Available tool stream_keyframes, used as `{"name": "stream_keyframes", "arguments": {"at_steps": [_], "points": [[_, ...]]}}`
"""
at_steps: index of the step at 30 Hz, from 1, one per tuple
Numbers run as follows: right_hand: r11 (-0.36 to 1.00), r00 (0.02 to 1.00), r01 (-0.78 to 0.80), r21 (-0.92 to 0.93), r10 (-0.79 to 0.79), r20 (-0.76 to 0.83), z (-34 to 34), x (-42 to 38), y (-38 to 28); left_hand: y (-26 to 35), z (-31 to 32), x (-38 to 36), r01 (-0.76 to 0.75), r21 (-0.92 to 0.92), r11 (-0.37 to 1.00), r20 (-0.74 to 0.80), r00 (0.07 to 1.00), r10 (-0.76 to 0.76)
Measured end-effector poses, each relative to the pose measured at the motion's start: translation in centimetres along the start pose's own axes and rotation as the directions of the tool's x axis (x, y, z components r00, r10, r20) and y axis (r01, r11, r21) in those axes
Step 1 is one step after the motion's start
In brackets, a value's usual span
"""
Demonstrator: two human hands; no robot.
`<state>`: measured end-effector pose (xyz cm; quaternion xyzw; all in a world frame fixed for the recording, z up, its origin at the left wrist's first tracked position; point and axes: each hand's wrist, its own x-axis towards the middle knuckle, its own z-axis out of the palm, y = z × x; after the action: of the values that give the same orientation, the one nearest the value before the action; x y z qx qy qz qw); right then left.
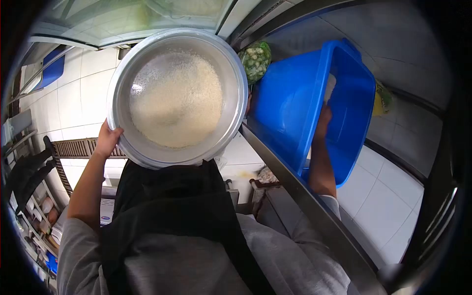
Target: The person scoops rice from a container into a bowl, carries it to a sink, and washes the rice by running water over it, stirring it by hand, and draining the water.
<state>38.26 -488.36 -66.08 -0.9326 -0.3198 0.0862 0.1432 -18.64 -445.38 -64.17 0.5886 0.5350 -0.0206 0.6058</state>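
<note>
My left hand (107, 139) grips the rim of a large round metal basin (117, 93), thumb over the edge. White rice (184, 105) covers much of the basin's bottom, thinning toward the upper left. The basin is held in front of my black apron (172, 196). On the right, my right hand (323, 118) reaches deep into a blue plastic tub (290, 98). Its fingers look closed, partly hidden by the tub's rim. Just beyond them shows something pale (331, 87), which I cannot make out.
A metal rail (314, 204) runs below the tub. Behind it sits a bag of green and white pieces (255, 60); a yellow-green bag (381, 100) lies on its far side. A glass-fronted case (132, 19) borders the top. Shelves with goods (42, 221) stand at the left.
</note>
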Motion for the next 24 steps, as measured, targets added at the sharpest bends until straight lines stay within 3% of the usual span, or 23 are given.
{"name": "stream_keyframes", "arguments": {"at_steps": [2,4,6,7,9,10,12,13,16,17,19,24], "points": [[0.962,0.948,-0.155,0.227,0.080,0.310,1.6,-0.2,0.0,-0.3,-0.1,0.1,-0.036,-0.030,0.999,0.002,0.999,0.036],[0.849,0.831,-0.363,0.383,0.110,0.545,1.7,-1.3,-0.2,0.3,0.1,-0.2,-0.027,-0.010,1.000,0.000,1.000,0.027],[0.732,0.743,-0.512,0.450,0.114,0.659,1.3,-2.9,0.1,-0.2,0.0,-0.4,-0.010,0.000,1.000,-0.019,1.000,0.010],[0.735,0.746,-0.506,0.452,0.109,0.657,1.8,-3.2,1.8,-0.7,-0.2,-0.2,-0.014,-0.004,1.000,-0.023,1.000,0.013],[0.498,0.589,-0.759,0.419,0.249,0.769,1.7,-4.7,5.8,-1.1,-0.3,0.0,-0.040,-0.020,0.999,-0.010,0.999,0.040],[0.496,0.590,-0.761,0.419,0.259,0.764,0.7,-5.5,6.9,-1.2,-0.4,0.0,-0.044,-0.022,0.999,0.001,0.999,0.044],[0.188,0.532,-0.845,0.501,0.182,0.827,-3.6,-6.6,5.7,-1.0,-0.4,-0.1,-0.023,-0.013,1.000,-0.002,1.000,0.023],[0.181,0.537,-0.842,0.508,0.196,0.821,-5.0,-7.2,5.2,-1.2,-0.4,0.0,-0.031,-0.012,0.999,0.015,0.999,0.031],[-0.010,0.750,-0.642,0.767,0.203,0.630,-8.0,-8.4,2.8,-0.8,-0.3,-0.1,-0.020,0.025,0.999,0.004,1.000,0.020],[-0.005,0.753,-0.637,0.771,0.208,0.624,-8.7,-8.6,1.8,-0.8,-0.2,-0.1,-0.025,0.021,0.999,0.009,1.000,0.025],[-0.035,0.809,-0.479,0.877,0.371,0.457,-9.7,-8.8,0.3,-1.3,-0.3,0.1,-0.052,-0.037,0.998,0.016,0.998,0.053],[-0.070,0.874,-0.299,0.952,0.380,0.303,-12.7,-8.5,-4.1,-1.8,-0.5,0.5,-0.019,-0.077,0.997,0.010,1.000,0.020]]}}
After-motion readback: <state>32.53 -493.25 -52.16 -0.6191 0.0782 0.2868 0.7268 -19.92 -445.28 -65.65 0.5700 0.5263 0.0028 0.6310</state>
